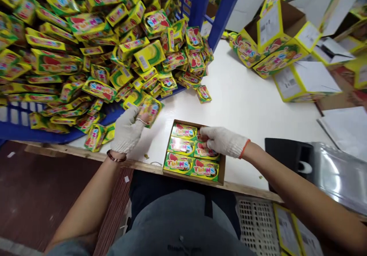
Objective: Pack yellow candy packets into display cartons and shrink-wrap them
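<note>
My left hand [129,129], in a white knit glove with bare fingertips, is closed on a small yellow-green candy pack [151,110] in front of the heap. My right hand [222,140], gloved alike, reaches into a shallow open cardboard tray [223,172] at the table's front edge. Its bent fingers close on a candy pack [199,134] at the tray's far right, which they partly cover. Other packs marked "TWINS" lie face up in two columns, among them a near-left pack [178,163] and a near-right pack [205,170].
A blue plastic basket [200,7], tipped toward me, spills a big heap of candy packs [97,57] onto the white table [243,103]. Opened printed cartons [275,46] crowd the back right. A black object [282,156] and clear plastic sheets [338,172] lie at right.
</note>
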The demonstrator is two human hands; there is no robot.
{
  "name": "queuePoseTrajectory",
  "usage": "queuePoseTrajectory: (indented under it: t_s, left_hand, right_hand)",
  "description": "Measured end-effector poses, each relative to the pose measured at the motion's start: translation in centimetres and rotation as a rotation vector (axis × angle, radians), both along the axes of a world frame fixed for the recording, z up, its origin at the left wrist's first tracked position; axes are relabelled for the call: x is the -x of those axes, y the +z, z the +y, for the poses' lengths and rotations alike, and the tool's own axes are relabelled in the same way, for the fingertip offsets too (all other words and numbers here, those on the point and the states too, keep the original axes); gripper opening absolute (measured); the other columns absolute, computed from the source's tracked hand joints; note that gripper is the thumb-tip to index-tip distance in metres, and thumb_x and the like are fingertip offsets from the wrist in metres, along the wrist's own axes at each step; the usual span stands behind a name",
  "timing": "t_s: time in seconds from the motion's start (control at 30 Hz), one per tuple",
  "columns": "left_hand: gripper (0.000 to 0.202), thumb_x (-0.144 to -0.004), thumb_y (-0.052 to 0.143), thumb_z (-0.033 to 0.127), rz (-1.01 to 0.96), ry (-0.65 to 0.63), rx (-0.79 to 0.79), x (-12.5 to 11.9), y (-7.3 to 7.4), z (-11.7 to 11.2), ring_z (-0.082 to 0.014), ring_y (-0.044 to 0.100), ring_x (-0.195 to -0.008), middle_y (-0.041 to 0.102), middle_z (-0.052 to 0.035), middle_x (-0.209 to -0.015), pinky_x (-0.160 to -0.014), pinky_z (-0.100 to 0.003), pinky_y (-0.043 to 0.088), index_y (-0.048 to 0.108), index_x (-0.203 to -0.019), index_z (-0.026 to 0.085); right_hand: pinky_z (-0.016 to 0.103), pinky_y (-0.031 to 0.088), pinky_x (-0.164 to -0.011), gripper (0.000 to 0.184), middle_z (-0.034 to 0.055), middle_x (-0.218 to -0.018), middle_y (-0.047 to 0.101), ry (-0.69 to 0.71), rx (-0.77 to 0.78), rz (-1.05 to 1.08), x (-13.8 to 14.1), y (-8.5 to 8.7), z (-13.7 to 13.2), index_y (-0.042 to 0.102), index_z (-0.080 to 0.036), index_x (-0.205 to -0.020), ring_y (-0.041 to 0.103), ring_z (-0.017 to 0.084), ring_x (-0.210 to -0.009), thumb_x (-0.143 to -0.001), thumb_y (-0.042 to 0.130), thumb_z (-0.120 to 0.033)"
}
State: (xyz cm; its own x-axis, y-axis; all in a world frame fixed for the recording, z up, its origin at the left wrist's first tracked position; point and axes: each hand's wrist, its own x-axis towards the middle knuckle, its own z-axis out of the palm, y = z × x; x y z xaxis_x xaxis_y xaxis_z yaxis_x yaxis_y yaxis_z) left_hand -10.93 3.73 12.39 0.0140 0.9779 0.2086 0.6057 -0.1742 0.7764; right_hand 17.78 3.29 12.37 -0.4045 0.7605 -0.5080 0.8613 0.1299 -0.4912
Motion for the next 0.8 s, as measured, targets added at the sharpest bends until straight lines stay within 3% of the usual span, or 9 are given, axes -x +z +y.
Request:
queuePoseTrajectory:
  t_s: [0.1, 0.17, 0.23, 0.3, 0.37, 0.47, 0.63, 0.73, 0.8]
  left_hand:
    - [0.023, -0.095, 0.06, 0.039, -0.024, -0.294, 0.081, -3.2, 0.3, -0.8, -0.0181, 0.068, -0.084, 0.075, -0.0031, -0.097, -0.072, -0.029, 0.054, 0.072, -0.105, 0.022]
    - [0.02, -0.094, 0.06, 0.034, 0.009, -0.448, 0.078, -5.4, 0.3, -1.1, -0.0186, 0.069, -0.086, 0.076, -0.0024, -0.098, -0.074, -0.03, 0.054, 0.072, -0.105, 0.024]
    - [0.022, -0.092, 0.061, 0.03, 0.03, -0.443, 0.017, -7.3, 0.0, -1.2, -0.0196, 0.07, -0.09, 0.075, -0.004, -0.103, -0.079, -0.032, 0.055, 0.07, -0.111, 0.022]
    - [0.023, -0.092, 0.059, 0.028, 0.055, -0.351, -0.052, -8.7, -0.5, -1.3, -0.0207, 0.068, -0.092, 0.074, -0.0068, -0.104, -0.081, -0.034, 0.055, 0.066, -0.112, 0.019]
    - [0.018, -0.096, 0.053, 0.028, 0.145, -0.354, -0.079, -9.8, -1.2, -1.5, -0.0214, 0.066, -0.088, 0.072, -0.0078, -0.096, -0.079, -0.036, 0.054, 0.065, -0.102, 0.017]
    - [0.017, -0.095, 0.051, 0.025, 0.37, -0.608, -0.044, -12.0, -2.4, -1.9, -0.0231, 0.064, -0.084, 0.069, -0.008, -0.089, -0.076, -0.037, 0.053, 0.064, -0.091, 0.016]
    - [0.026, -0.084, 0.056, 0.012, 0.504, -1.008, 0.023, -15.5, -3.8, -1.1, -0.0231, 0.065, -0.096, 0.07, -0.0095, -0.108, -0.081, -0.034, 0.052, 0.065, -0.108, 0.016]
    - [0.023, -0.086, 0.053, 0.012, 0.568, -1.11, 0.038, -15.6, -3.9, -1.4, -0.0231, 0.066, -0.098, 0.07, -0.0092, -0.109, -0.085, -0.035, 0.052, 0.068, -0.103, 0.016]
    - [0.026, -0.087, 0.054, 0.013, 0.631, -1.094, -0.052, -15.0, -3.9, -2.5, -0.0279, 0.063, -0.111, 0.068, -0.0136, -0.121, -0.097, -0.041, 0.05, 0.068, -0.109, 0.013]
  right_hand:
    - [0.033, 0.049, -0.081, 0.044, 0.0095, -0.11, 0.067, -0.103, -0.281, 0.218, 0.2, 2.7, 0.4, 0.058, -0.018, -0.129, 0.063, 0.022, -0.094, -0.086, 0.057, -0.025]
    - [0.034, 0.048, -0.085, 0.038, 0.0087, -0.111, 0.067, -0.023, -0.379, 0.272, 0.3, 4.3, 0.2, 0.06, -0.019, -0.123, 0.061, 0.022, -0.098, -0.086, 0.055, -0.023]
    - [0.033, 0.046, -0.084, 0.025, 0.0068, -0.101, 0.067, 0.058, -0.368, 0.235, -0.1, 5.0, -0.1, 0.063, -0.02, -0.106, 0.06, 0.021, -0.092, -0.085, 0.05, -0.017]
    - [0.031, 0.044, -0.078, 0.018, 0.0051, -0.091, 0.065, 0.008, -0.353, 0.17, -1.3, 4.8, -0.5, 0.061, -0.019, -0.095, 0.058, 0.019, -0.083, -0.085, 0.047, -0.014]
    - [0.03, 0.043, -0.072, 0.014, 0.0032, -0.084, 0.062, -0.145, -0.38, 0.168, -3.1, 4.1, -0.8, 0.059, -0.019, -0.094, 0.055, 0.017, -0.076, -0.088, 0.047, -0.018]
    - [0.029, 0.042, -0.07, 0.012, 0.002, -0.084, 0.062, -0.341, -0.462, 0.235, -5.5, 3.0, -1.1, 0.058, -0.019, -0.096, 0.054, 0.017, -0.076, -0.091, 0.05, -0.026]
    - [0.029, 0.041, -0.069, 0.01, 0.0007, -0.082, 0.062, -0.433, -0.502, 0.281, -5.9, 2.2, -1.2, 0.058, -0.022, -0.093, 0.054, 0.017, -0.076, -0.088, 0.051, -0.027]
    - [0.029, 0.041, -0.07, 0.009, 0.0002, -0.082, 0.061, -0.381, -0.444, 0.301, -5.2, 1.5, -1.3, 0.057, -0.023, -0.093, 0.055, 0.017, -0.076, -0.088, 0.05, -0.027]
    - [0.029, 0.041, -0.07, 0.01, 0.0009, -0.082, 0.061, -0.341, -0.387, 0.254, -4.9, 0.8, -1.2, 0.057, -0.022, -0.094, 0.055, 0.017, -0.076, -0.088, 0.049, -0.024]
